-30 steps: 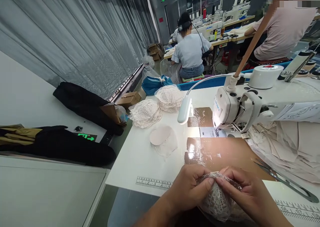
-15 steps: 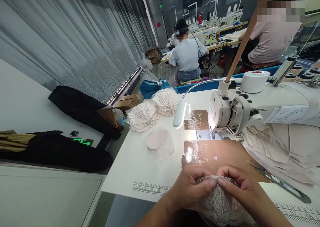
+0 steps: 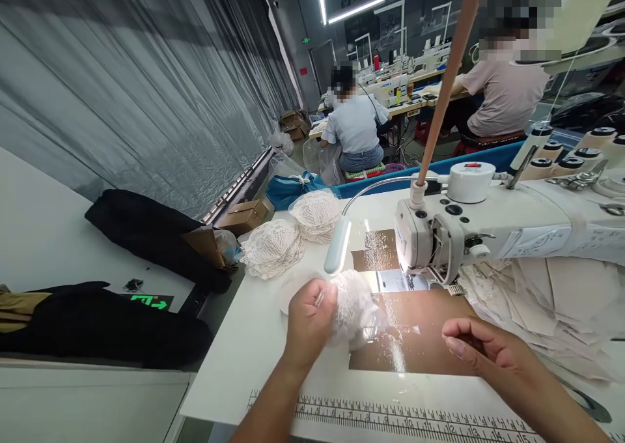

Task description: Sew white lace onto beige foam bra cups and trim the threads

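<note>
My left hand point(image 3: 310, 319) is closed on a white lace piece point(image 3: 354, 303), holding it above the table to the left of the sewing machine point(image 3: 439, 228). The lace is slightly blurred and partly covers a pale round fabric piece point(image 3: 288, 293) lying on the table. My right hand point(image 3: 488, 348) is apart from the lace, over the right side of the brown covering point(image 3: 415, 345). Its fingers are loosely curled, with a small gap between thumb and forefinger and nothing visible in them. Metal snips point(image 3: 593, 405) lie partly hidden behind my right forearm.
Two stacks of lace pieces point(image 3: 273, 247) stand at the table's far left. A lamp point(image 3: 336, 244) on a bendable neck hangs beside the machine. Pale cut fabric pieces point(image 3: 547, 300) are heaped at right. A printed ruler point(image 3: 390, 420) runs along the front edge. Two people sit farther back.
My left hand has carried the lace piece forward and left, away from my body. My right hand has let go of it and moved right. The camera view has shifted slightly.
</note>
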`<control>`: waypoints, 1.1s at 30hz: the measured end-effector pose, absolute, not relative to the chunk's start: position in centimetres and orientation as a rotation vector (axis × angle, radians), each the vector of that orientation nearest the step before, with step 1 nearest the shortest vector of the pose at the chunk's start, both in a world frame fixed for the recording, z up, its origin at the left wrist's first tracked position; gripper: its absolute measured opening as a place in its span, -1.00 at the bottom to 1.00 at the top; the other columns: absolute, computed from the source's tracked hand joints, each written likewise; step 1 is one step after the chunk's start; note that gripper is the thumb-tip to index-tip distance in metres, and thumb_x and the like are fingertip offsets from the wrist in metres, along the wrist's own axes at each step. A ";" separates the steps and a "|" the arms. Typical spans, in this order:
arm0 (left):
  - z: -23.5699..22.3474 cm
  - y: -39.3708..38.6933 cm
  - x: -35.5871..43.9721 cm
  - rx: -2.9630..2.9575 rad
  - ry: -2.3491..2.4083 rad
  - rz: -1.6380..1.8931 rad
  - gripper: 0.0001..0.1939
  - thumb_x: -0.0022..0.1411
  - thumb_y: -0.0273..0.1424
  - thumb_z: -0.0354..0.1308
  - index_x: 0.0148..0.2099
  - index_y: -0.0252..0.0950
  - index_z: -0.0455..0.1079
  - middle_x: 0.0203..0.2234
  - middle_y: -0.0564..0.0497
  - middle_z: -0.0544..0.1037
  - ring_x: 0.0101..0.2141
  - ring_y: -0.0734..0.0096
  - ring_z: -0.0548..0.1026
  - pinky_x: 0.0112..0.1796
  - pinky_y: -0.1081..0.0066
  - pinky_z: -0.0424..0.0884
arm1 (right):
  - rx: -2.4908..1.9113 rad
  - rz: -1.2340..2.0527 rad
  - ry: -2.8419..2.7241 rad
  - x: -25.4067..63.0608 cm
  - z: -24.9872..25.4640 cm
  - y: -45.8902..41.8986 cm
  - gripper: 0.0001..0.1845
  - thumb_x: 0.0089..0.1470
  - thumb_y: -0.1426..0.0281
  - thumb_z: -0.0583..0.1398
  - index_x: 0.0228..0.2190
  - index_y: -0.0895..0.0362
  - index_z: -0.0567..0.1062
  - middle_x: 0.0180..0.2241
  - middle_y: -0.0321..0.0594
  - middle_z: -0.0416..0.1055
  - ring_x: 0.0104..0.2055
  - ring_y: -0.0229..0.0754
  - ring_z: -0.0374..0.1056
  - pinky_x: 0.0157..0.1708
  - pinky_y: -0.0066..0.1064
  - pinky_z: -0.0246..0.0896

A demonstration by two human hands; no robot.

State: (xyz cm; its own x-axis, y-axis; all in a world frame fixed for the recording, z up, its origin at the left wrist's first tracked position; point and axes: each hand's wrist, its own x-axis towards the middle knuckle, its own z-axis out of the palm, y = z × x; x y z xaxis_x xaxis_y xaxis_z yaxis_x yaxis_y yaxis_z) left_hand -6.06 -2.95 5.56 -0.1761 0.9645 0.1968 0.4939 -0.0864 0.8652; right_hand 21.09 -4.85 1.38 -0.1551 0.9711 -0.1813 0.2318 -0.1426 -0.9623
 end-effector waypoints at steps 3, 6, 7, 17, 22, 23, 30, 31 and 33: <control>4.1 -0.7 -3.3 2.518 1.856 0.643 -0.69 0.33 -0.49 -0.09 -0.49 -0.30 0.25 -0.56 0.00 0.34 -0.47 0.38 0.33 -0.40 0.40 0.23 | -1.392 1.166 -1.804 21.7 1.9 -3.2 -0.67 0.19 0.12 0.05 -0.30 0.03 0.51 -0.27 -0.22 0.49 -0.22 -0.07 0.39 -0.39 -0.39 0.25; 1.2 0.1 1.6 2.728 1.706 0.333 -0.82 0.12 -0.63 0.04 -0.48 -0.33 0.32 -0.56 -0.06 0.41 -0.48 0.30 0.37 -0.45 0.36 0.21 | -1.355 0.933 -2.119 21.4 1.6 -1.3 -0.70 0.23 0.26 0.00 -0.24 0.01 0.51 -0.26 -0.24 0.52 -0.25 -0.10 0.42 -0.30 -0.33 0.31; 0.3 0.0 3.0 2.760 1.662 0.258 -0.85 0.06 -0.65 0.07 -0.47 -0.34 0.34 -0.58 -0.06 0.41 -0.50 0.28 0.37 -0.48 0.36 0.20 | -1.350 0.840 -2.184 21.2 1.3 -0.8 -0.69 0.23 0.31 -0.02 -0.21 0.01 0.51 -0.23 -0.23 0.53 -0.22 -0.09 0.43 -0.26 -0.31 0.33; 3.8 -1.6 2.9 2.489 1.360 0.146 -0.82 0.28 -0.39 0.03 -0.33 -0.33 0.40 -0.48 -0.05 0.47 -0.39 0.29 0.42 -0.33 0.33 0.37 | -1.258 0.297 -2.439 19.8 -2.2 -1.0 -0.66 0.00 0.66 -0.01 -0.36 0.13 0.49 -0.34 -0.11 0.45 -0.33 -0.06 0.40 -0.39 -0.29 0.35; 3.6 0.3 0.8 2.268 1.048 0.434 -0.69 0.40 -0.44 -0.12 -0.24 -0.28 0.45 -0.34 -0.01 0.56 -0.32 0.42 0.48 -0.20 0.44 0.43 | -1.295 -0.018 -2.444 19.7 -3.7 -1.2 -0.48 -0.11 0.72 0.05 -0.14 0.14 0.52 -0.18 -0.05 0.49 -0.24 0.00 0.42 -0.30 -0.21 0.40; 2.9 0.6 0.7 2.288 1.087 0.472 -0.70 0.40 -0.43 -0.11 -0.17 -0.29 0.47 -0.25 -0.07 0.57 -0.27 0.36 0.48 -0.16 0.37 0.44 | -1.320 -0.069 -2.441 19.6 -3.7 -1.1 -0.46 -0.11 0.73 0.05 -0.12 0.13 0.51 -0.15 -0.05 0.49 -0.27 -0.01 0.42 -0.33 -0.22 0.41; -0.2 2.2 0.8 2.593 1.139 0.571 -0.68 0.38 -0.43 -0.07 -0.01 -0.38 0.47 -0.09 -0.16 0.56 -0.21 0.23 0.49 -0.17 0.25 0.48 | -1.466 -0.268 -2.454 18.7 -2.8 -0.4 -0.34 -0.18 0.78 0.07 -0.07 0.10 0.55 -0.10 -0.08 0.53 -0.53 -0.15 0.37 -0.57 -0.32 0.38; -0.2 2.5 0.8 2.617 1.119 0.575 -0.69 0.37 -0.43 -0.07 -0.02 -0.38 0.47 -0.11 -0.16 0.57 -0.20 0.22 0.50 -0.17 0.25 0.48 | -1.482 -0.279 -2.459 18.6 -2.7 -0.2 -0.34 -0.19 0.78 0.08 -0.07 0.10 0.55 -0.10 -0.07 0.54 -0.57 -0.16 0.35 -0.61 -0.33 0.36; -0.2 3.2 0.6 2.646 1.087 0.574 -0.70 0.36 -0.45 -0.06 -0.03 -0.39 0.46 -0.13 -0.18 0.58 -0.20 0.21 0.51 -0.18 0.24 0.47 | -1.502 -0.290 -2.469 18.4 -2.6 0.0 -0.33 -0.21 0.77 0.10 -0.06 0.09 0.56 -0.09 -0.05 0.53 -0.60 -0.18 0.32 -0.65 -0.35 0.33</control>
State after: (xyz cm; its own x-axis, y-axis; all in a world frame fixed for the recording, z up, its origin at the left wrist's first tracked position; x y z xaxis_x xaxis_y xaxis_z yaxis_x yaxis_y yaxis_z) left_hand 0.58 3.18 -0.16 0.6497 0.7108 0.2695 0.6235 -0.7011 0.3461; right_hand 18.43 0.01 -2.55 -0.4445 0.8436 0.3013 0.8904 0.4528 0.0457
